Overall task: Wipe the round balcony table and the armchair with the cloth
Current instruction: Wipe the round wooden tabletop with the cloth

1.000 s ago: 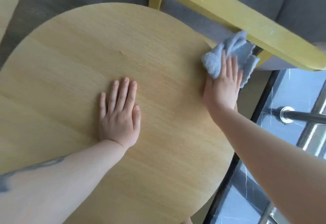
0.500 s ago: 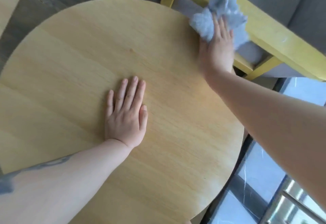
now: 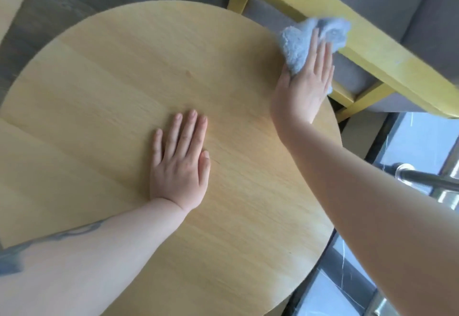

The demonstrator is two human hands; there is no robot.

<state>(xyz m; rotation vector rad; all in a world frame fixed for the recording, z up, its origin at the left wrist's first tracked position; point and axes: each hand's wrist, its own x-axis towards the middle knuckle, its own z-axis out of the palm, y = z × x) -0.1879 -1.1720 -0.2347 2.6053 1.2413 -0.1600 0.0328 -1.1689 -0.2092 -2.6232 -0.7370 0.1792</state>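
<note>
The round wooden worktop (image 3: 99, 116) filled most of the view. The left hand (image 3: 180, 164) lay flat near its middle, palm down, fingers straight and close together, holding nothing. The right hand (image 3: 304, 87) was at the worktop's far right edge, fingers straight, pressing the blue-grey cloth (image 3: 298, 42) against that edge. The cloth was bunched, part of it poking out beyond the fingertips towards the armchair (image 3: 372, 54) and a corner showing below the little finger. The armchair stood just beyond that edge of the worktop, its yellow wooden arm running diagonally, grey cushions behind and under it. Whether the cloth touched the yellow arm could not be told, as it was blurred. A metal rail (image 3: 427, 176) showed off the worktop's right side, past the right forearm.
</note>
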